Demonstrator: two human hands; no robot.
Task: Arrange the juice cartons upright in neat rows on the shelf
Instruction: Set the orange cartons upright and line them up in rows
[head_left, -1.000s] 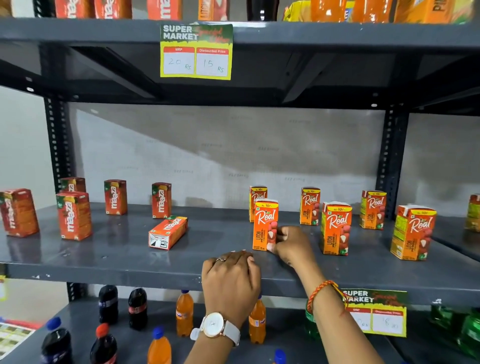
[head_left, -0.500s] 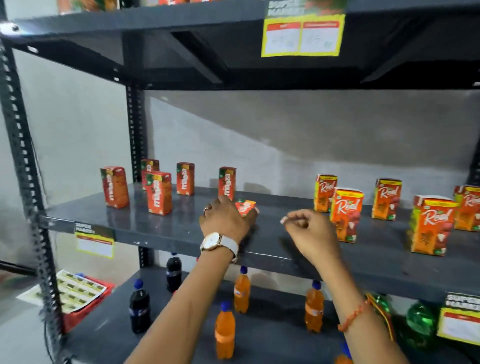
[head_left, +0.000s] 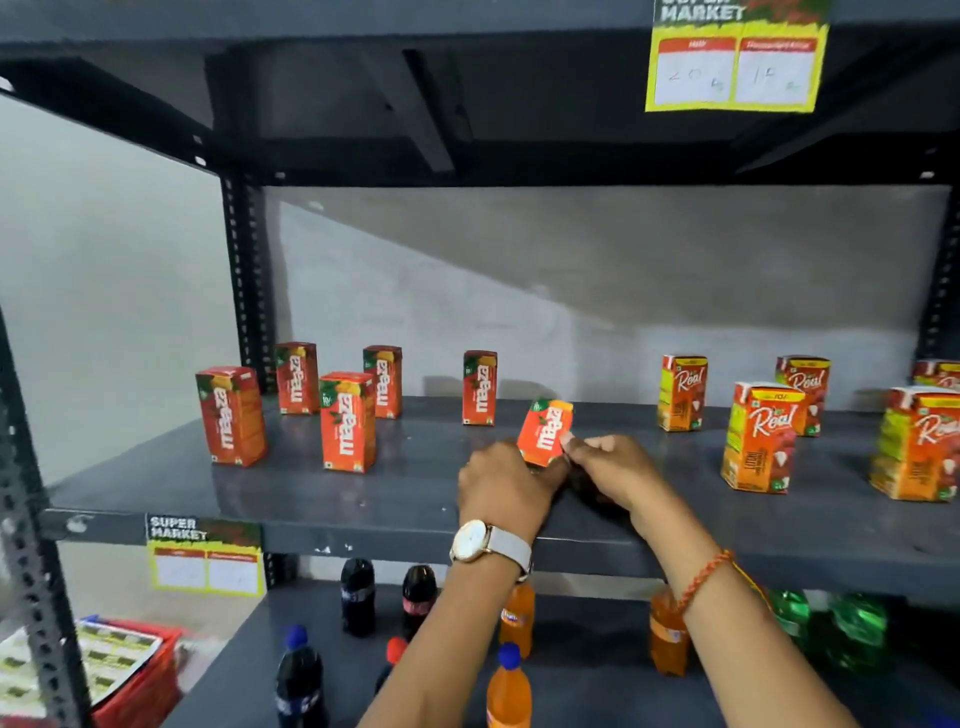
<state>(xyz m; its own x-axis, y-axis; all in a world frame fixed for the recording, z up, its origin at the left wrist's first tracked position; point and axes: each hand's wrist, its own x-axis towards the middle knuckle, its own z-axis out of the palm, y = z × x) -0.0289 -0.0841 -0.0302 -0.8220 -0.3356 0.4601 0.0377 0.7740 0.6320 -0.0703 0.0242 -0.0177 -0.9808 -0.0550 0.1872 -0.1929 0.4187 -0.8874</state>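
Note:
A red Maaza carton (head_left: 545, 431) is tilted slightly above the grey shelf (head_left: 363, 499), near its middle. My left hand (head_left: 506, 486) grips its lower left and my right hand (head_left: 615, 470) pinches its lower right edge. Several other Maaza cartons stand upright to the left in two loose rows, for example one (head_left: 347, 421) in front and one (head_left: 479, 387) at the back. Orange Real cartons stand upright on the right, among them one (head_left: 761, 436) in front and one (head_left: 681, 392) behind.
A price label (head_left: 735, 60) hangs from the shelf above, another label (head_left: 205, 556) from this shelf's front edge. Soft-drink bottles (head_left: 358, 597) stand on the lower shelf. A red crate (head_left: 135, 675) sits at the lower left beside a black upright post (head_left: 247, 280).
The view swung left. My right hand left the Real carton and both hands came to the Maaza carton that lay on its side; it is now raised and tilted between them.

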